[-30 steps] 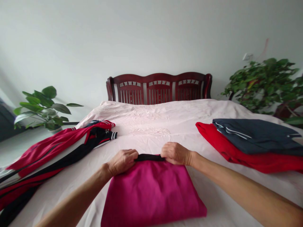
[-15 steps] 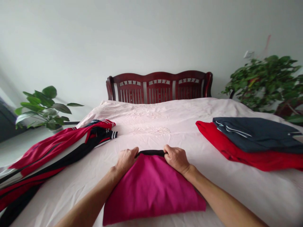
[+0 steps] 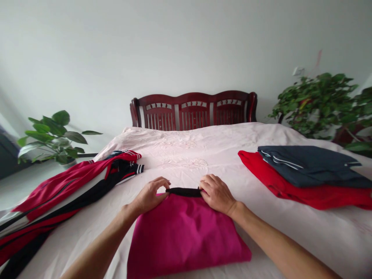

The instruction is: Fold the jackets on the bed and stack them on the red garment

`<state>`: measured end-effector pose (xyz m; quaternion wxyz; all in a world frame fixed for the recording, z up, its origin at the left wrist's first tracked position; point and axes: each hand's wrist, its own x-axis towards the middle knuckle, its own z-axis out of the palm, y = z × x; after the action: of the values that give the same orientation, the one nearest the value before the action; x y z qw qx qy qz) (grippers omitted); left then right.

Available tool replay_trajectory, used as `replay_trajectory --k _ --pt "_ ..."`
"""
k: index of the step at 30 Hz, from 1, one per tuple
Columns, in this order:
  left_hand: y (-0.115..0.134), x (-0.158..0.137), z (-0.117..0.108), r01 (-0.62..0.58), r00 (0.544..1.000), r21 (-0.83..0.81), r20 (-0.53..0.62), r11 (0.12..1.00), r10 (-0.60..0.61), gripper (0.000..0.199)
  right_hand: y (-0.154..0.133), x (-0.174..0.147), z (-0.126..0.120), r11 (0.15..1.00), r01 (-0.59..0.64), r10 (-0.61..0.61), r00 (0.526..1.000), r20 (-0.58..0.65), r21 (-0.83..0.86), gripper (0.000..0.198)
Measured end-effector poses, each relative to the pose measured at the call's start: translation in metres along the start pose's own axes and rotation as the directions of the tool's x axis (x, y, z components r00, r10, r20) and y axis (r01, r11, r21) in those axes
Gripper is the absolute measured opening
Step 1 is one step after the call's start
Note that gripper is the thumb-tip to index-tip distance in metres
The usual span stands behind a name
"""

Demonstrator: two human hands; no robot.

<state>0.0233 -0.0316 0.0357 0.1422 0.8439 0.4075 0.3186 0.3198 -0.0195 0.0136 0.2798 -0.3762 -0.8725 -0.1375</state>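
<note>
A magenta garment [image 3: 188, 236] with a black band along its far edge lies folded on the bed in front of me. My left hand [image 3: 152, 193] pinches the left end of that band between thumb and fingertips. At the band's right end, my right hand [image 3: 216, 193] grips the cloth with bent fingers, its thumb partly hidden. Between the two hands the black band [image 3: 184, 192] runs nearly straight. What kind of garment it is, I cannot tell.
Red, white and black striped clothes [image 3: 72, 190] lie along the bed's left side. On the right, a folded dark blue garment [image 3: 310, 164] rests on a red one [image 3: 290, 190]. A pale pink sheet [image 3: 174, 155] covers the bed. Behind stand a wooden headboard [image 3: 194, 110] and leafy plants [image 3: 316, 100].
Both hands have loosened from tight fists to a fingertip hold at the band's ends. The magenta cloth lies flatter, its far edge a little lower in view. The view has shifted slightly.
</note>
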Motion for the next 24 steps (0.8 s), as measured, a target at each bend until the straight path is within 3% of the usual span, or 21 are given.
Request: replay_trajectory --k 3,6,8,11,14,16,20,24 --pt "-0.004 -0.003 0.005 -0.063 0.996 -0.051 -0.063 0.997 0.06 0.004 0.009 0.001 0.004 0.964 0.247 -0.246 0.969 -0.022 0.102 0.01" --pt "-0.004 -0.004 0.013 -0.042 0.991 0.001 -0.125 0.999 0.042 0.003 0.015 0.004 0.008 0.926 0.367 -0.37 0.929 0.012 0.085 0.01" --pt "-0.003 -0.004 0.018 0.004 0.99 0.114 -0.138 0.993 0.012 0.005 0.015 0.006 0.01 0.932 0.362 -0.362 0.932 0.005 0.023 0.012" --pt "-0.001 0.0 0.025 0.132 0.988 0.311 -0.119 0.941 -0.099 0.009 0.011 0.007 0.014 0.97 0.237 -0.239 0.97 -0.049 -0.053 0.016" --pt "-0.001 0.004 0.032 0.233 0.972 0.374 -0.118 0.898 -0.203 0.014 0.003 0.006 0.02 0.994 0.059 -0.069 0.992 -0.104 -0.091 0.018" --pt "-0.002 0.005 0.034 0.264 0.965 0.384 -0.104 0.885 -0.243 0.015 -0.001 0.003 0.024 0.994 0.003 -0.015 0.993 -0.113 -0.106 0.019" --pt "0.0 -0.002 0.028 0.263 0.96 0.403 -0.016 0.877 -0.281 0.015 0.002 -0.006 0.022 0.991 0.1 -0.101 0.995 -0.009 -0.091 0.021" --pt "0.008 -0.012 0.001 0.175 0.944 0.416 0.188 0.892 -0.273 0.014 0.009 -0.013 0.003 0.983 0.184 -0.186 0.971 0.153 0.024 0.028"
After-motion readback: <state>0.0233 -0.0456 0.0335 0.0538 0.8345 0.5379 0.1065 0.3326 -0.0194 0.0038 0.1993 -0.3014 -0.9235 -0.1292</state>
